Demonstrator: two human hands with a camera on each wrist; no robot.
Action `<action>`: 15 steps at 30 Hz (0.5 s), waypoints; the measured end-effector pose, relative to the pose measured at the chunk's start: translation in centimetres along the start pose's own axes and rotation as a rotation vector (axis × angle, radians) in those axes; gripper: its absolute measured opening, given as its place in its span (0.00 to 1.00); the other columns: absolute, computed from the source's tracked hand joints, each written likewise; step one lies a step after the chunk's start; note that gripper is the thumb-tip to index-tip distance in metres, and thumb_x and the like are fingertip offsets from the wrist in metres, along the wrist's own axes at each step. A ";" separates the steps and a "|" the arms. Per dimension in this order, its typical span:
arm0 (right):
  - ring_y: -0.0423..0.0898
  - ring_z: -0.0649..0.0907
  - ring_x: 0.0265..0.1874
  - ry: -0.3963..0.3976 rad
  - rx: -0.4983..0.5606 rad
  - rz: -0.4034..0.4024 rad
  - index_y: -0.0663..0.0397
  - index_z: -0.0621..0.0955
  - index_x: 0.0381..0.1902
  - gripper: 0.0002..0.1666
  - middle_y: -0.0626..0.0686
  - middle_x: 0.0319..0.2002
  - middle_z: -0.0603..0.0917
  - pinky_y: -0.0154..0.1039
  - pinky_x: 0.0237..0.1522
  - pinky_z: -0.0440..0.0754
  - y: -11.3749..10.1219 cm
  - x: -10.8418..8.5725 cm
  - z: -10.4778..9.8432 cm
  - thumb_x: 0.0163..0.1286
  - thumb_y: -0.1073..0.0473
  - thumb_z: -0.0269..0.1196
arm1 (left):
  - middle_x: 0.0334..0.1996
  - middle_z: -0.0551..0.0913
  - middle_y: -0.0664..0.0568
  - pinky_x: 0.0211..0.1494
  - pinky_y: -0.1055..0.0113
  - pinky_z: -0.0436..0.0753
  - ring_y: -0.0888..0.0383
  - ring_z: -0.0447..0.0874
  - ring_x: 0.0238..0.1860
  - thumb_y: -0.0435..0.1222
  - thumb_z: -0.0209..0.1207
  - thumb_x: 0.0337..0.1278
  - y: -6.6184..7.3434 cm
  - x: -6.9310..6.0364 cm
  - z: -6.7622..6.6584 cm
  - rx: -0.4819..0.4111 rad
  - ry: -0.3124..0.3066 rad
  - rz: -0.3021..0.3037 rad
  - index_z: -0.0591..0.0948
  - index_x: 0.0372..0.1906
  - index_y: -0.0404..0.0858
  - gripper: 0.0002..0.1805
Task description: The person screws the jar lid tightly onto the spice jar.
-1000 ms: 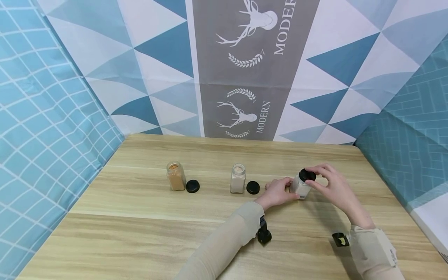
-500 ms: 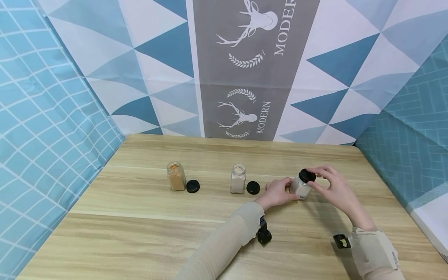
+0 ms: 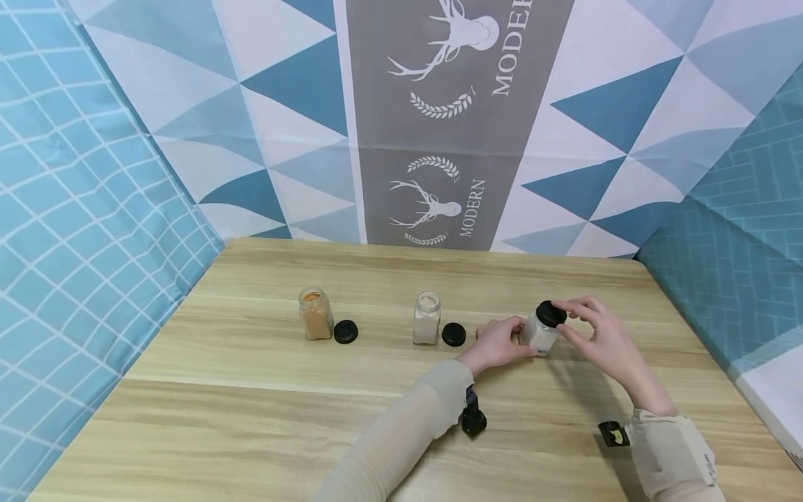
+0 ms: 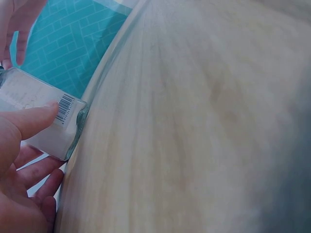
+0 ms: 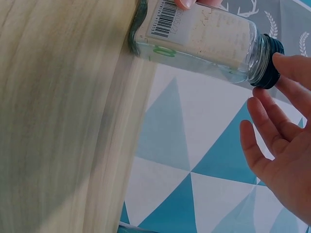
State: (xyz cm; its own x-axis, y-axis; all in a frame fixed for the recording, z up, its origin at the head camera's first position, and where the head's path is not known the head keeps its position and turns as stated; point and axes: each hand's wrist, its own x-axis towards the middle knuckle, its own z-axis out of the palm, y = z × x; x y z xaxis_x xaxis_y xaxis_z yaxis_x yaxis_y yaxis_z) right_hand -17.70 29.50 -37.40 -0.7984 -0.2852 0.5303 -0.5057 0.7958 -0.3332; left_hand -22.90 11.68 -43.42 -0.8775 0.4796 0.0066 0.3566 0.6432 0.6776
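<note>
Your right thumb [image 3: 571, 336] sits farther right along the lid [image 3: 551, 314] than 1 second ago, but the jar [image 3: 539, 338] remains capped. Your left hand [image 3: 498, 343] grips it, right of the middle jar [image 3: 426, 324]; your right hand [image 3: 599, 338] pinches the lid. Count 3 jars, 2 open, and 3 lids, including 2 loose lids [image 3: 454, 335].

Left sleeve [image 3: 392, 443]: long, beige, lightly creased. Right sleeve [image 3: 670, 453]: beige, with small dark markings [image 3: 710, 466]. Left wrist camera [image 3: 474, 422]: black. Right wrist camera [image 3: 607, 432]: black, bearing a yellow patch [image 3: 617, 437].
</note>
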 end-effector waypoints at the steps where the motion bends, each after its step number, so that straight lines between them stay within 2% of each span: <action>1: 0.49 0.75 0.36 0.000 0.000 0.000 0.59 0.79 0.49 0.21 0.53 0.41 0.77 0.33 0.31 0.69 0.0 0.0 0.0 0.55 0.67 0.66 | 0.49 0.78 0.63 0.45 0.66 0.60 0.63 0.71 0.46 0.53 0.62 0.48 0.0 0.0 0.0 0.002 0.001 -0.001 0.73 0.55 0.52 0.27; 9: 0.47 0.74 0.35 0.005 0.004 -0.002 0.59 0.79 0.50 0.22 0.54 0.41 0.76 0.31 0.26 0.69 0.0 -0.3 -0.2 0.55 0.72 0.63 | 0.49 0.78 0.63 0.44 0.66 0.60 0.63 0.71 0.46 0.52 0.63 0.47 0.0 0.0 0.0 0.004 0.004 0.002 0.74 0.55 0.52 0.27; 15: 0.47 0.73 0.35 0.010 0.023 0.017 0.59 0.79 0.49 0.20 0.54 0.40 0.76 0.30 0.21 0.67 -0.2 -0.4 -0.3 0.56 0.70 0.63 | 0.50 0.78 0.63 0.45 0.66 0.61 0.63 0.71 0.47 0.52 0.62 0.48 0.0 -0.1 -0.1 -0.004 0.001 0.002 0.73 0.56 0.52 0.27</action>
State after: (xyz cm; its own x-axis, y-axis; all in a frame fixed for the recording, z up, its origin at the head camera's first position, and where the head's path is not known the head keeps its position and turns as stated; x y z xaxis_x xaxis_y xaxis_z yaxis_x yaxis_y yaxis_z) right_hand -17.19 29.57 -37.30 -0.8038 -0.2660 0.5322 -0.4994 0.7879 -0.3603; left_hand -22.87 11.63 -43.35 -0.8769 0.4807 0.0086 0.3574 0.6399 0.6803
